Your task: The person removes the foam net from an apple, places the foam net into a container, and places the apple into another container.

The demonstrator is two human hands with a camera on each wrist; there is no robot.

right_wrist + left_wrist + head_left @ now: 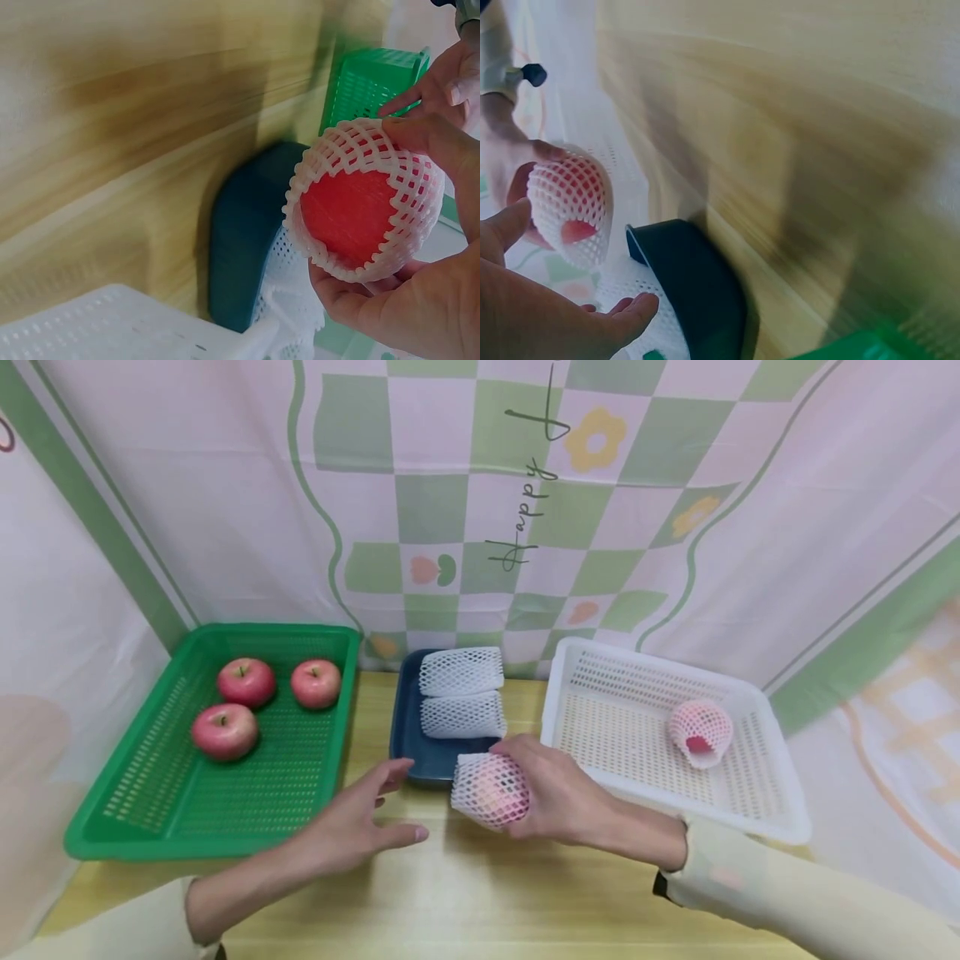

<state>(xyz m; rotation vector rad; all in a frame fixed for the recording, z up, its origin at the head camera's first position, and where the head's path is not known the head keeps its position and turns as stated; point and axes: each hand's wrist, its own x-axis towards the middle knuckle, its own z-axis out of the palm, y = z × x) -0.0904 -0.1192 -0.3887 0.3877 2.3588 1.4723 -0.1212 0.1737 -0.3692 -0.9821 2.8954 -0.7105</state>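
Observation:
My right hand (pixel 562 789) grips an apple in a white foam net sleeve (pixel 491 789), held above the table in front of the dark blue tray (pixel 405 727). In the right wrist view, red skin of the netted apple (pixel 349 214) shows through the sleeve's open end, with thumb and fingers round its sides. To its left, my left hand (pixel 360 827) is apart from the apple, thumb and fingers spread and holding nothing. Two flat foam net sleeves (pixel 461 693) lie in the blue tray.
On the left stands a green basket (pixel 345 693) holding three bare apples (pixel 225 732). A white basket (pixel 600 768) on the right holds one netted apple (pixel 700 732). The wooden table (pixel 450 902) runs along the front, and a checkered cloth (pixel 427 510) hangs behind.

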